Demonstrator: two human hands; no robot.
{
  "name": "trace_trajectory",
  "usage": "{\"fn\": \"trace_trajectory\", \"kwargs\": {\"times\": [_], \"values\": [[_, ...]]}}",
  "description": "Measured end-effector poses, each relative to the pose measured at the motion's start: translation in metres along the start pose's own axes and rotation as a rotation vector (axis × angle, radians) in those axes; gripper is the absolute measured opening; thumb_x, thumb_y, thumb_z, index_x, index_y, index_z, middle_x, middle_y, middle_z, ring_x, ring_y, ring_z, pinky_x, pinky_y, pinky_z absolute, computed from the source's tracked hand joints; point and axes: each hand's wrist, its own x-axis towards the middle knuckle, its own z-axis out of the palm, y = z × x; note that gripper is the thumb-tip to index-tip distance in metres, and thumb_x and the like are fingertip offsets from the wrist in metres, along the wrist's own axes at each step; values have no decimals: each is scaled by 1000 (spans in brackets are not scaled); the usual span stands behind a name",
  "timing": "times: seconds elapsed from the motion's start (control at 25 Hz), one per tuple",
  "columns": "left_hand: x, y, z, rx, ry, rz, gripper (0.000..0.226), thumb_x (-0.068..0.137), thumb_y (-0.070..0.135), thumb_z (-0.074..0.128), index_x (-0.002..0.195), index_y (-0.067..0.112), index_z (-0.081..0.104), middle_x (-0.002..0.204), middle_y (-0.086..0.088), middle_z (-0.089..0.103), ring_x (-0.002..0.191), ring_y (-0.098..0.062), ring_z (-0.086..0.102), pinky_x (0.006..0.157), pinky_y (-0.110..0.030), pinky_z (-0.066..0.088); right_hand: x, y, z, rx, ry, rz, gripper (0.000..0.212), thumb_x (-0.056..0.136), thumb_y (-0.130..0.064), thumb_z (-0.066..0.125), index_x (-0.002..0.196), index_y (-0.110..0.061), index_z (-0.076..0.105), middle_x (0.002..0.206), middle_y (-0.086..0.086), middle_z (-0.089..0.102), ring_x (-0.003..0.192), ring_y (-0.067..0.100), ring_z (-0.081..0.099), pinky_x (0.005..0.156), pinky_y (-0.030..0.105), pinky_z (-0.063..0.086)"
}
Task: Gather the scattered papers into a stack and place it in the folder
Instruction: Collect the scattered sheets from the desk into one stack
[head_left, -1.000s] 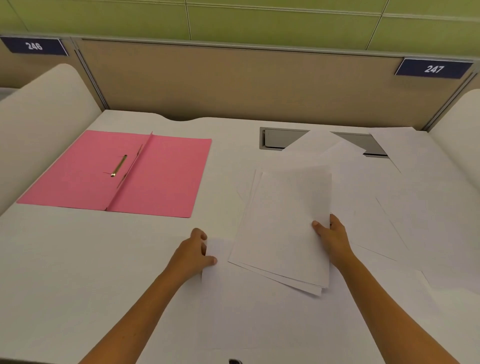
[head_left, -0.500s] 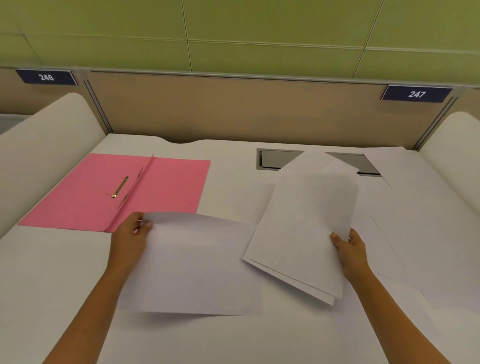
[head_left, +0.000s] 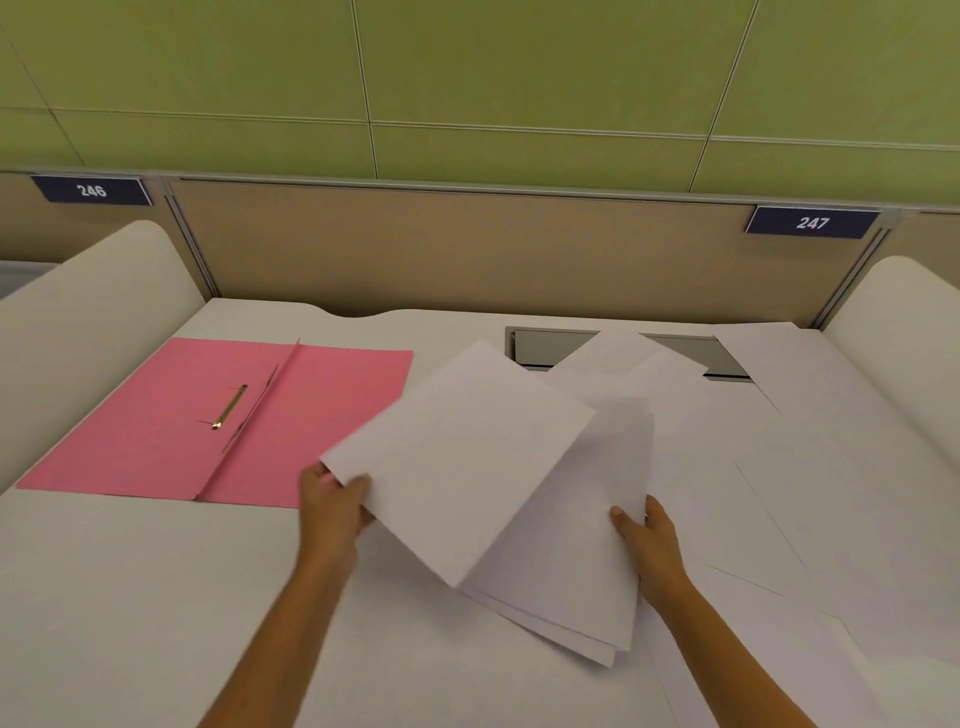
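Note:
My left hand (head_left: 335, 512) grips the near left corner of a single white sheet (head_left: 457, 457), held raised and overlapping the stack. A small stack of white papers (head_left: 576, 561) is held at its right edge by my right hand (head_left: 647, 540). The pink folder (head_left: 156, 431) lies open and flat on the desk at the left, with a brass fastener (head_left: 228, 408) near its spine. Several loose white sheets (head_left: 810, 467) lie scattered over the right side of the desk.
The white desk (head_left: 130, 597) has a grey cable slot (head_left: 545, 348) at the back, partly covered by paper. White curved dividers (head_left: 88, 291) stand at both sides. A tan partition (head_left: 467, 249) with number plates 246 and 247 closes the back.
My left hand picked a sheet up from the near desk and carried it right, over the stack in my right hand. The stack stayed about in place.

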Motion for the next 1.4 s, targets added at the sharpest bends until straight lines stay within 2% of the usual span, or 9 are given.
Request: {"fn": "trace_trajectory", "kwargs": {"times": [0.2,0.36,0.48,0.6,0.72,0.88,0.96,1.08,1.4], "values": [[-59,-54,51,-86,-26,-310,20,83,-14,50,86,5,47,86,-13,56,67,-22,56,44,-24,54,-1,-1,17,53,10,120,61,94,-47,49,144,-16,37,143,5,49,124,33,52,103,55,45],[-77,-76,60,15,-32,-311,41,81,-11,52,113,10,40,101,-12,57,81,-25,60,50,-28,54,1,-5,20,143,-22,139,67,87,-69,40,133,-21,50,124,5,63,110,29,62,98,52,49],[-80,-77,54,158,-72,-292,52,82,-6,57,120,19,32,104,-9,54,87,-25,59,66,-35,56,-2,-8,20,34,-50,57,39,90,-35,61,124,-24,44,126,6,60,106,27,61,93,49,53],[-64,-65,38,262,-56,-80,53,83,1,63,122,21,32,112,-11,53,96,-28,57,76,-34,50,-5,-16,18,-59,-70,-25,47,90,-15,62,132,-21,41,132,8,56,106,24,60,90,43,53],[-29,-35,22,352,-58,35,45,86,16,67,121,22,40,117,-7,51,113,-30,52,89,-36,41,-9,-40,14,-49,-169,-42,50,92,-17,62,136,-22,39,133,-1,52,100,8,58,79,26,52],[-2,4,14,216,-433,-287,61,80,47,67,131,18,49,124,-3,61,111,-24,59,93,-41,49,-19,-73,22,3,-354,-13,33,92,-23,61,119,-32,45,107,-25,54,98,-2,55,67,10,52],[-9,7,16,61,-583,-376,44,84,40,62,121,17,61,116,-9,70,103,-29,67,86,-43,55,-24,-78,34,-25,-447,12,33,87,-33,67,116,-29,52,109,-21,61,99,-5,58,82,21,54],[-12,-5,17,82,-565,-413,41,79,26,68,117,12,64,111,-14,72,99,-31,70,85,-44,54,-27,-65,52,-170,-512,-38,57,78,-41,75,129,-27,52,122,-6,66,106,13,66,92,42,56],[12,-16,-27,274,-537,-338,71,52,32,85,115,12,62,108,-12,73,95,-32,71,78,-43,57,-32,-55,102,-94,-395,-110,45,88,-32,67,129,-24,51,121,-8,64,107,11,64,89,31,56]]}}
